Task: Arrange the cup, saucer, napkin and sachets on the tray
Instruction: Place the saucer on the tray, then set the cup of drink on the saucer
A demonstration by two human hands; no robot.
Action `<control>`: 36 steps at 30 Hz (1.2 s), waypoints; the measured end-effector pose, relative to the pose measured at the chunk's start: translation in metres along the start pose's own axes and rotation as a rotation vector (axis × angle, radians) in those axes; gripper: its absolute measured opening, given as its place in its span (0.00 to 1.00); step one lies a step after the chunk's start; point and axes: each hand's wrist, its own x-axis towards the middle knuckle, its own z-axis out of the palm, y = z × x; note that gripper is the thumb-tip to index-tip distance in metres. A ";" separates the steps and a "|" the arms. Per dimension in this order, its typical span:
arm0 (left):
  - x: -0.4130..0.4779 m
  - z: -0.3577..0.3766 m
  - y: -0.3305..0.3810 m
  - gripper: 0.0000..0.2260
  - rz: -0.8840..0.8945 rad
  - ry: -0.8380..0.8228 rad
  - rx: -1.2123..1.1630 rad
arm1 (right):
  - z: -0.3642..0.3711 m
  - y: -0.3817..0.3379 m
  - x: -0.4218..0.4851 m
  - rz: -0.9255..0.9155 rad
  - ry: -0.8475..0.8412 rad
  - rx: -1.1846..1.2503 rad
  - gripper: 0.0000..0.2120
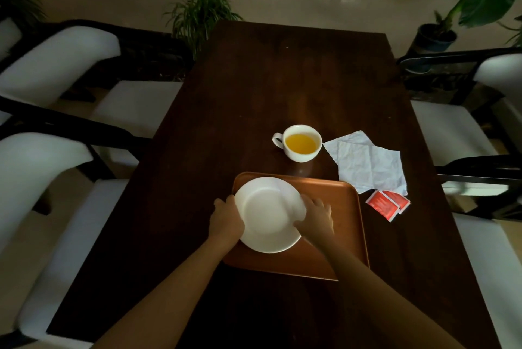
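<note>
Two bare hands are gripping a white saucer (267, 214) by its opposite edges over the left part of an orange tray (343, 207), the left hand (226, 220) and right hand (315, 217) curling around its rim. Beyond the tray, a cup (302, 143) of yellow liquid is sitting on the dark table (282, 80), beside a crumpled napkin (367, 162) and red sachets (387, 204).

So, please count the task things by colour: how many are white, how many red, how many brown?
White: 3, the saucer, the cup and the napkin
Red: 2, the sachets
Brown: 1, the tray
Total: 6
</note>
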 end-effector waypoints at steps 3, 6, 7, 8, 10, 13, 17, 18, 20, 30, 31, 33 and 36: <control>0.002 0.001 -0.003 0.16 -0.008 -0.002 -0.046 | 0.001 0.002 0.000 -0.026 -0.007 0.004 0.29; 0.001 0.002 -0.002 0.15 -0.038 -0.003 -0.013 | 0.003 0.001 0.000 -0.017 -0.014 0.068 0.29; 0.001 0.002 -0.002 0.16 -0.035 -0.005 0.018 | 0.004 0.002 -0.001 -0.013 -0.013 0.083 0.30; 0.001 0.002 -0.003 0.16 -0.020 0.002 0.052 | 0.004 0.002 -0.001 -0.008 -0.011 0.097 0.30; 0.002 -0.001 -0.003 0.16 -0.008 -0.002 0.091 | 0.004 0.002 -0.001 0.001 -0.013 0.119 0.30; 0.009 -0.008 -0.005 0.20 0.016 -0.027 0.094 | 0.002 0.003 0.000 0.004 -0.020 0.129 0.30; 0.026 -0.022 0.000 0.24 0.075 0.038 0.036 | -0.009 0.005 0.013 -0.021 -0.005 0.087 0.31; 0.032 -0.026 0.005 0.23 0.104 0.059 0.008 | -0.016 0.004 0.017 -0.012 0.013 0.101 0.31; 0.045 -0.033 0.020 0.21 0.169 0.099 -0.053 | -0.030 0.003 0.027 -0.003 0.068 0.173 0.30; 0.130 -0.055 0.105 0.18 0.372 -0.144 -0.469 | -0.060 -0.004 0.078 0.120 0.167 0.568 0.22; 0.139 -0.056 0.112 0.18 0.326 -0.213 -0.551 | -0.057 -0.006 0.083 0.134 0.167 0.605 0.22; 0.157 -0.055 0.122 0.18 0.273 -0.327 -0.636 | -0.049 -0.009 0.092 0.170 0.172 0.679 0.20; 0.179 -0.051 0.132 0.17 0.308 -0.401 -0.597 | -0.042 -0.015 0.107 0.205 0.165 0.818 0.18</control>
